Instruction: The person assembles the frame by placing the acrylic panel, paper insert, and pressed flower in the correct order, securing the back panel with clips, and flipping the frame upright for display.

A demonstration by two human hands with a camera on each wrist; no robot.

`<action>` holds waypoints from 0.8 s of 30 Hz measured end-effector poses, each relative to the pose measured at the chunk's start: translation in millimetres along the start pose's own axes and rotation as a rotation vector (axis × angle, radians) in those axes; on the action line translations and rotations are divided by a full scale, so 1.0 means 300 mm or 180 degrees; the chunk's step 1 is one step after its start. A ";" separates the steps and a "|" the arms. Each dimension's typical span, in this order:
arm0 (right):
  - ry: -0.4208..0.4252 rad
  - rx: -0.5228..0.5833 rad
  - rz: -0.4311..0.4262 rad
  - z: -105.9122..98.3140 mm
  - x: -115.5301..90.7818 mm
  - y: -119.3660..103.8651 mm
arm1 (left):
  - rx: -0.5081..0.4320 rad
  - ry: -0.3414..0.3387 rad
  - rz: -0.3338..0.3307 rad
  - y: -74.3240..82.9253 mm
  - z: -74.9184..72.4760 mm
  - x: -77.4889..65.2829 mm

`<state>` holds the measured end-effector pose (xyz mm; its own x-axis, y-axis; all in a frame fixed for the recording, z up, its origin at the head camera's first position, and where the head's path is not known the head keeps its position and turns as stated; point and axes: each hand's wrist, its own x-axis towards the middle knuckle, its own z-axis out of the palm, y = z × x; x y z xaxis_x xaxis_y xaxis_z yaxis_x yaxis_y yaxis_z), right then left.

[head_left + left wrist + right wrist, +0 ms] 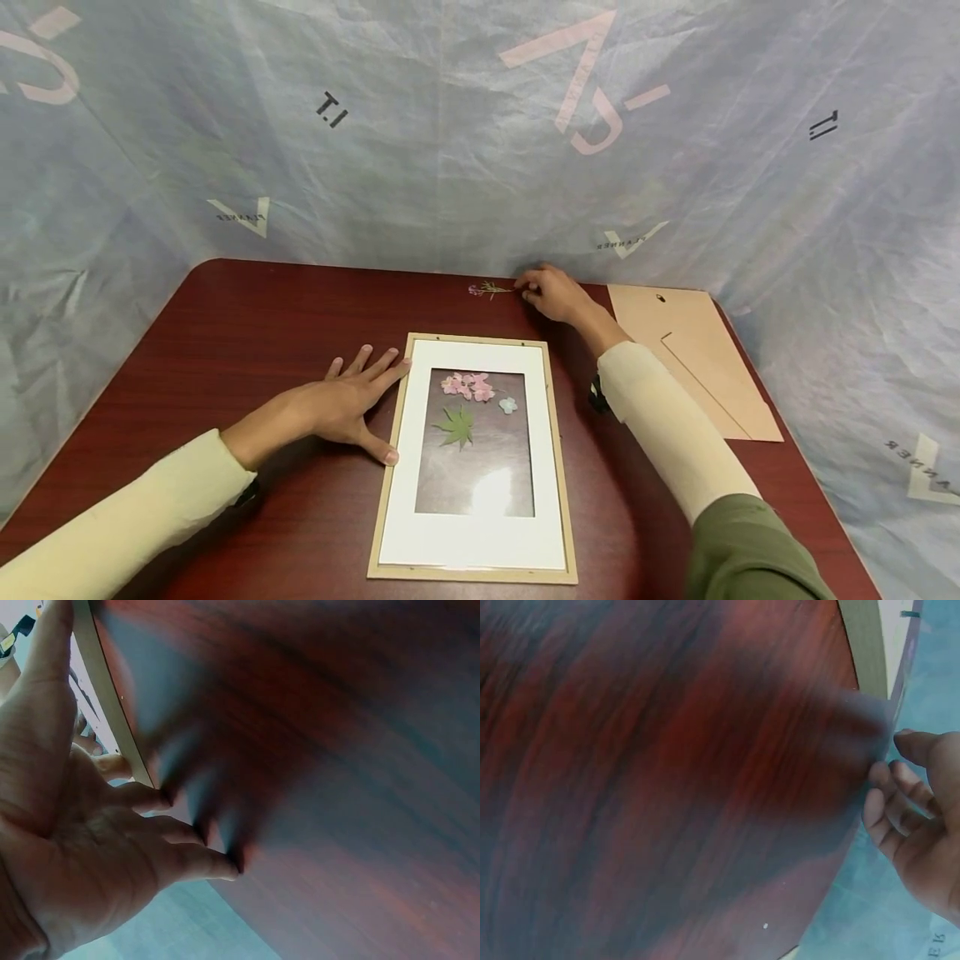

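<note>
My left hand point(341, 408) lies spread beside a light wooden picture frame point(567, 517), thumb and forefinger touching its left edge. In the left wrist view the fingers point(187, 859) reach out over the tabletop. White matting point(472, 542) surrounds a clear pane holding pink pressed flowers point(468, 386), a small pale blue flower point(507, 406) and a green pressed leaf point(457, 427). At the table's back edge my right hand point(555, 293) pinches the stem end of a small purple flower sprig point(487, 289). That sprig is not distinguishable in the right wrist view, where the fingers look curled point(889, 825).
A tan backing board point(675, 358) with a dark slot and a thin cut line lies at the right of the dark red table point(262, 325). Grey printed sheeting point(435, 150) hangs close behind the table and along both sides.
</note>
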<state>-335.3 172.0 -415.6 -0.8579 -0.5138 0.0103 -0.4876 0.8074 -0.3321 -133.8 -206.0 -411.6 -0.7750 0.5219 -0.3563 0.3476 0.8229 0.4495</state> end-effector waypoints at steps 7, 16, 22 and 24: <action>-0.0041 -0.0078 0.0029 0.022 -0.002 0.014 | 0.0007 -0.0049 -0.0030 0.002 0.000 0.007; 0.0045 -0.0147 -0.0124 0.015 -0.009 0.011 | -0.0057 -0.0059 -0.0030 0.006 -0.005 0.002; -0.0032 -0.0530 -0.0162 0.031 0.008 0.004 | -0.0041 -0.0071 -0.0017 0.011 -0.007 0.002; -0.0111 -0.0773 -0.0151 0.042 0.014 -0.002 | -0.0028 -0.0071 -0.0016 0.012 -0.008 0.002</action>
<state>-336.6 165.9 -427.2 -0.8291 -0.5589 -0.0134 -0.5554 0.8261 -0.0956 -134.3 -203.3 -408.2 -0.7648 0.5228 -0.3765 0.3390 0.8235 0.4549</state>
